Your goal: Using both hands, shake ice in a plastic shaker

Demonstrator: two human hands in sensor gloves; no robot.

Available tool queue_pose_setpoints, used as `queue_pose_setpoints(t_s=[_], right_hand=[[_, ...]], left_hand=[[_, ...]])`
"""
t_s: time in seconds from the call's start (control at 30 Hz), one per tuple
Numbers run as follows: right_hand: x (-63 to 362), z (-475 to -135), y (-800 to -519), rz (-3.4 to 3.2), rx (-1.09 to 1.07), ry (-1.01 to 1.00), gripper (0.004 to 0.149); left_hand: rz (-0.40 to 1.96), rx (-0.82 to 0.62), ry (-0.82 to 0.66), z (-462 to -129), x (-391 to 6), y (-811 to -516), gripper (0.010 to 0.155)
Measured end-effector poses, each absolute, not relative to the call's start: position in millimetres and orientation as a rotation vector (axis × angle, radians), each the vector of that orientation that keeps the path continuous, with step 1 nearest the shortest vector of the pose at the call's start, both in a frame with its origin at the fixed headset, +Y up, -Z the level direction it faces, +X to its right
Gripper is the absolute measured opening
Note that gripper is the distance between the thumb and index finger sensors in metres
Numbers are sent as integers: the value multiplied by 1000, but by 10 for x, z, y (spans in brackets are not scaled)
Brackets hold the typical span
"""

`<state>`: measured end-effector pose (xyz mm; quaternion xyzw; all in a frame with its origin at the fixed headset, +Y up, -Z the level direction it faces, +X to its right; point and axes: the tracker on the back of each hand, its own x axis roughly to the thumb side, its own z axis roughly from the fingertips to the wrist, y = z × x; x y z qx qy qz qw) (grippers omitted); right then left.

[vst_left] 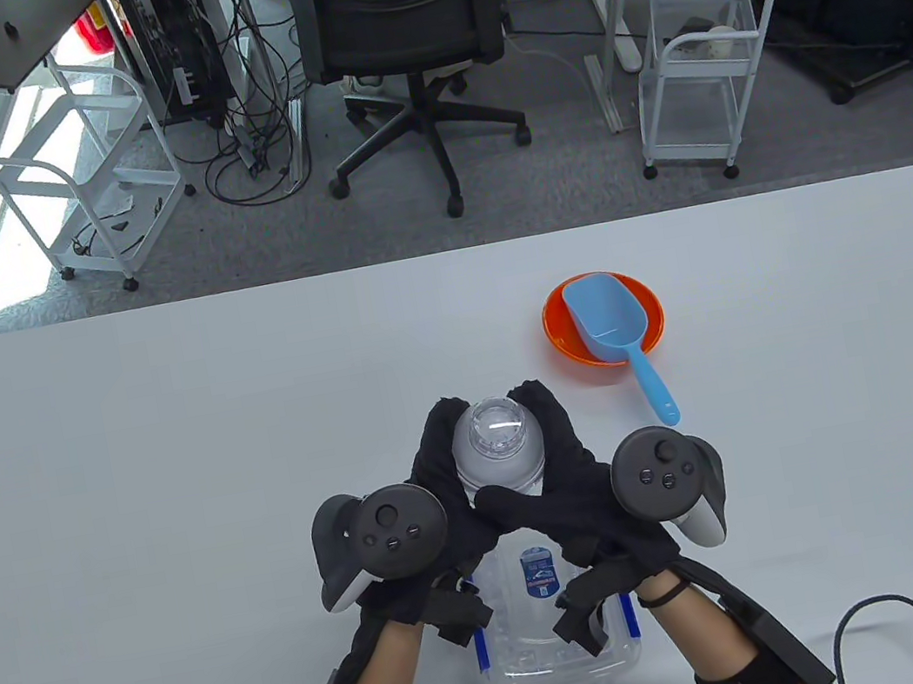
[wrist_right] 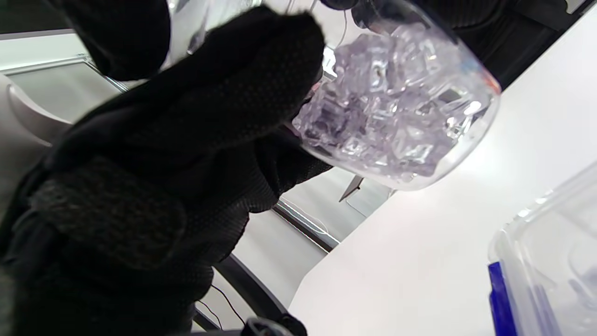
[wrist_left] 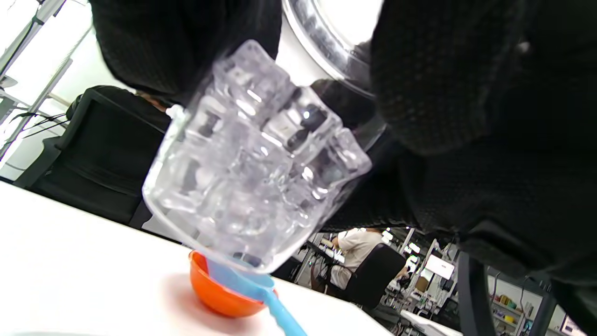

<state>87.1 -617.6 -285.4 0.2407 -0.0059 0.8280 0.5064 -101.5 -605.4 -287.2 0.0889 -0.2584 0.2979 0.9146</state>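
A clear plastic shaker with a clear cap is held above the table between both hands. My left hand grips its left side and my right hand grips its right side, thumb across the front. In the left wrist view the shaker hangs clear of the table, packed with ice cubes. The right wrist view shows the shaker also off the table, with ice filling its bottom end.
A clear plastic container with blue latches lies on the table under my wrists; it also shows in the right wrist view. An orange bowl holding a blue scoop sits to the right. An office chair stands beyond the far edge.
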Motion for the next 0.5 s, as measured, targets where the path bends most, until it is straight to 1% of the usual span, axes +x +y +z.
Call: queue_pose_setpoints(t_s=[0.1, 0.17, 0.23, 0.27, 0.3, 0.33, 0.37, 0.4, 0.47, 0.5], right_hand=[[861, -2950, -6399, 1978, 498, 145, 105], [845, -2987, -6524, 1962, 452, 205, 105], [833, -2979, -6530, 1953, 454, 199, 105], [825, -2933, -6452, 1956, 480, 158, 104], [826, -2873, -6335, 1975, 513, 77, 104], [831, -2770, -6141, 2013, 605, -61, 104], [845, -2637, -5943, 2047, 695, -225, 104], [858, -2521, -5798, 2063, 755, -357, 104], [883, -2140, -5483, 2052, 914, -726, 104], [878, -2025, -5420, 2033, 958, -818, 104]], left_hand=[[601, 26, -511, -2998, -1026, -6248, 115], [626, -31, -494, -3060, -1032, -6374, 115], [653, -26, -503, -3072, -1043, -6414, 115], [668, 8, -521, -3046, -1047, -6368, 115], [682, 64, -546, -2999, -1049, -6289, 115], [687, 194, -576, -2888, -1045, -6135, 115], [663, 369, -615, -2737, -1031, -5949, 116], [627, 501, -639, -2608, -1019, -5812, 116], [411, 855, -687, -2179, -989, -5455, 115], [338, 952, -676, -2038, -982, -5377, 115]])
